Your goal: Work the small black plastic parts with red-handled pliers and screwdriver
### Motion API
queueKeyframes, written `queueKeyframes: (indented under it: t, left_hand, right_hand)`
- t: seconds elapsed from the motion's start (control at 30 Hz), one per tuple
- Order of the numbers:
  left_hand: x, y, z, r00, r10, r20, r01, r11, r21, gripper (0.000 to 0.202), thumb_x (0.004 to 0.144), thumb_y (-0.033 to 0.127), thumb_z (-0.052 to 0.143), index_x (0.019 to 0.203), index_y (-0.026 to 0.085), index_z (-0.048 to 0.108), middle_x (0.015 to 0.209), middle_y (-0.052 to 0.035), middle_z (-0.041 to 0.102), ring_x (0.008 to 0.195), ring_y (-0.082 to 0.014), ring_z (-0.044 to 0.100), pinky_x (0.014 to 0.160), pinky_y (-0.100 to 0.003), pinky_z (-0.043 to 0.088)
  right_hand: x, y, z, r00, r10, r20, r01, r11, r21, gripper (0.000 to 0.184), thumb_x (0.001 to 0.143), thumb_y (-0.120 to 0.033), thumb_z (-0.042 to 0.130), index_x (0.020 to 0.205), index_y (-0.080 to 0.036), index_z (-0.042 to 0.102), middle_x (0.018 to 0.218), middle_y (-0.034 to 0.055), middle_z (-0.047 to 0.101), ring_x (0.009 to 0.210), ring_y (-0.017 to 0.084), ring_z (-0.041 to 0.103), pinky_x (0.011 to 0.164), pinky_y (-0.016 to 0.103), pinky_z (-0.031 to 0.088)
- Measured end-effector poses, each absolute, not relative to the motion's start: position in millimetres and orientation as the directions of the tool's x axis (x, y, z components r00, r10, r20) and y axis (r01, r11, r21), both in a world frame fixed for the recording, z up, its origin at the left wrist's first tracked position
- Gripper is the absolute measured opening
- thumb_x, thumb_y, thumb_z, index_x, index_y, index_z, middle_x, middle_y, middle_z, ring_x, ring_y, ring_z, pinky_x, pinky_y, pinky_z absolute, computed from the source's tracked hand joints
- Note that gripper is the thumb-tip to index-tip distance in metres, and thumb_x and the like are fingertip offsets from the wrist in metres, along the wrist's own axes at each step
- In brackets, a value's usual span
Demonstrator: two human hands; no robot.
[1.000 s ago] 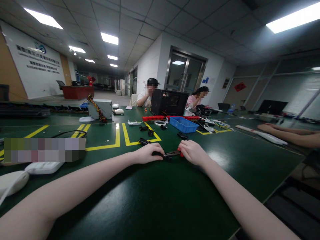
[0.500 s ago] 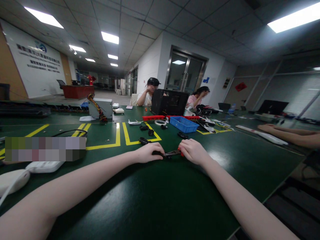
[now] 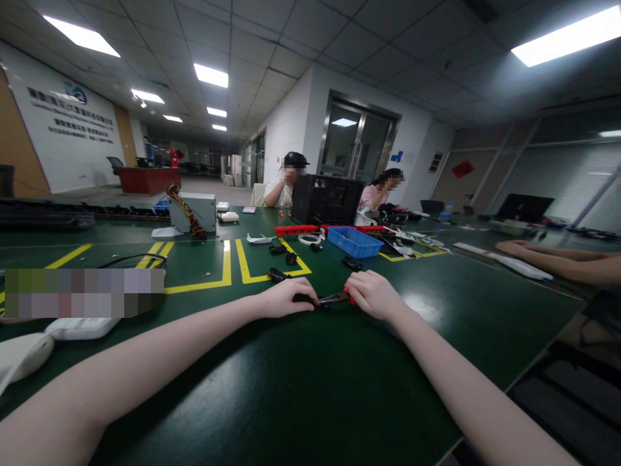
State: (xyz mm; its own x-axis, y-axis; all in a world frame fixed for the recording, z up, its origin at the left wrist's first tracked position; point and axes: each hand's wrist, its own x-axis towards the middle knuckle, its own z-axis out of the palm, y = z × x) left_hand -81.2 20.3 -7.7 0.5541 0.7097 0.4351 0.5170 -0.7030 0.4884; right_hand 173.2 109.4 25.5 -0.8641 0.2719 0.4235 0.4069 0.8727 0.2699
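My right hand is closed around the red handles of a pair of pliers. The metal jaws point left, toward my left hand. Between the fingers of that hand is a small black part, too dark and covered to name; the plier tips meet it or lie right against it. Both hands are low over the green table. Just beyond my left hand lies a black piece, with more small black pieces behind it. Another black piece lies beyond my right hand.
A blue tray stands ahead, before a red strip and a black computer case. A power supply with coloured wires is at left. A white power strip lies near my left arm. Two people sit opposite; another person's forearms rest at right.
The whole view has shifted very slightly to the left. Both hands keep nearly the same hold on the pliers and the black part.
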Motion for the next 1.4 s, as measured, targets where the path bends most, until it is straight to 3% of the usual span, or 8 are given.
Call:
queueKeyframes:
  t: [0.77, 1.4]
  left_hand:
    - [-79.7, 19.4, -6.7, 0.53, 0.729, 0.433, 0.532, -0.684, 0.499, 0.018, 0.084, 0.028, 0.065, 0.097, 0.016, 0.068, 0.101, -0.0077, 0.063, 0.093, -0.0184, 0.06, 0.087, -0.031, 0.046]
    - [-79.6, 17.7, -5.3, 0.55, 0.685, 0.478, 0.464, -0.726, 0.507, 0.012, 0.085, 0.025, 0.064, 0.088, 0.015, 0.07, 0.1, -0.0078, 0.062, 0.094, -0.0171, 0.06, 0.089, -0.03, 0.046]
  right_hand:
    - [164.7, 104.9, 20.1, -0.88, 0.278, 0.385, 0.405, 0.863, 0.302, 0.037, 0.097, -0.03, 0.031, 0.074, -0.018, 0.057, 0.076, 0.0046, 0.059, 0.07, 0.015, 0.05, 0.068, 0.03, 0.03]
    - [172.1, 109.5, 22.9, -0.842, 0.279, 0.462, 0.428, 0.866, 0.258, 0.032, 0.097, -0.031, 0.034, 0.08, -0.018, 0.058, 0.081, 0.0052, 0.059, 0.075, 0.016, 0.051, 0.072, 0.031, 0.033]
